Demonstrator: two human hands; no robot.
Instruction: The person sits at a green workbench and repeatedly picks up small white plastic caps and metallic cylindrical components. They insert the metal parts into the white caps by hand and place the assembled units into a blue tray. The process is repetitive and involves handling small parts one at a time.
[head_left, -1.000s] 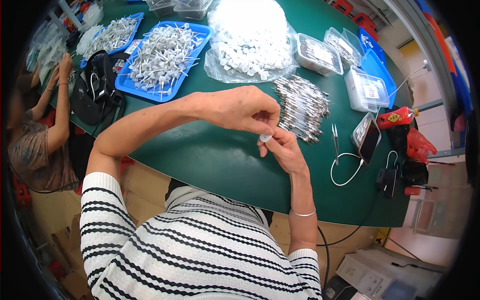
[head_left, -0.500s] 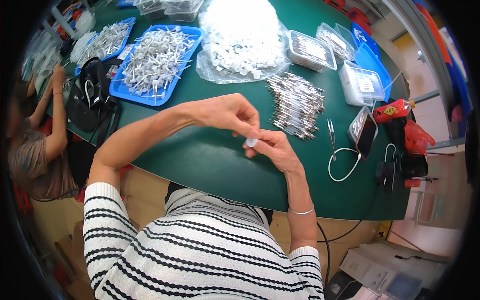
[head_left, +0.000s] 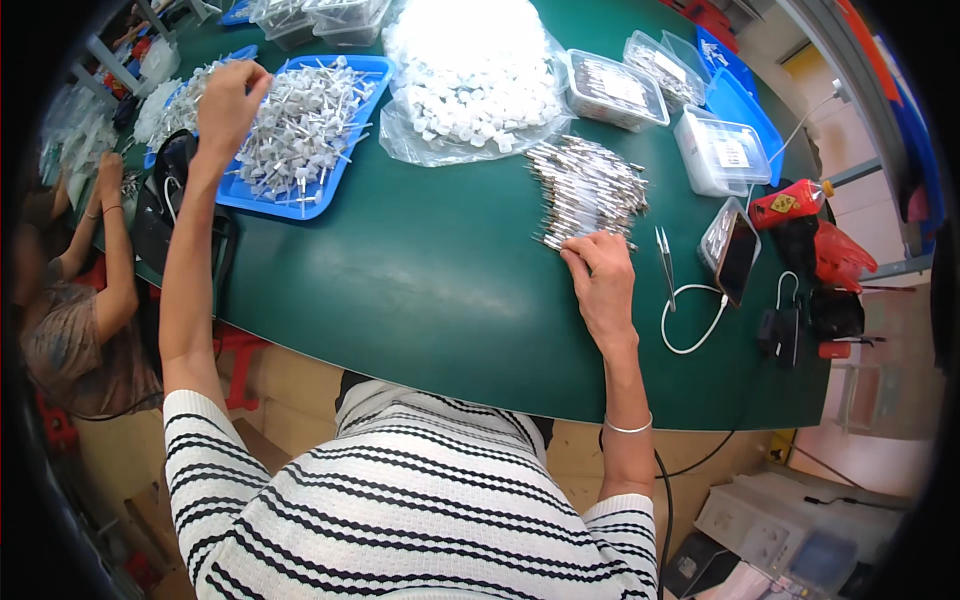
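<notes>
My left hand (head_left: pixel 228 105) reaches over the far-left edge of a blue tray (head_left: pixel 372 72). Its fingers are curled together, and whatever they hold, if anything, is hidden. Under and beside it lies a heap of white-capped metal pins (head_left: pixel 305 125) in the tray. To the right, my right hand (head_left: pixel 604 285) has its thumb and fingertips pinched at the near edge of a pile of thin metal rods (head_left: pixel 590 190), on the end of a rod.
A clear bag of small white caps (head_left: pixel 470 110) lies at the back centre. Clear boxes (head_left: pixel 615 90), tweezers (head_left: pixel 665 265), a phone (head_left: pixel 738 262), a white cable (head_left: pixel 690 348) and a red bottle (head_left: pixel 788 205) are at right. Another person (head_left: pixel 85 320) works at far left.
My hands were together at the centre around a small white cap. The left has moved out to the tray, the right up to the rod pile; the cap is out of sight.
</notes>
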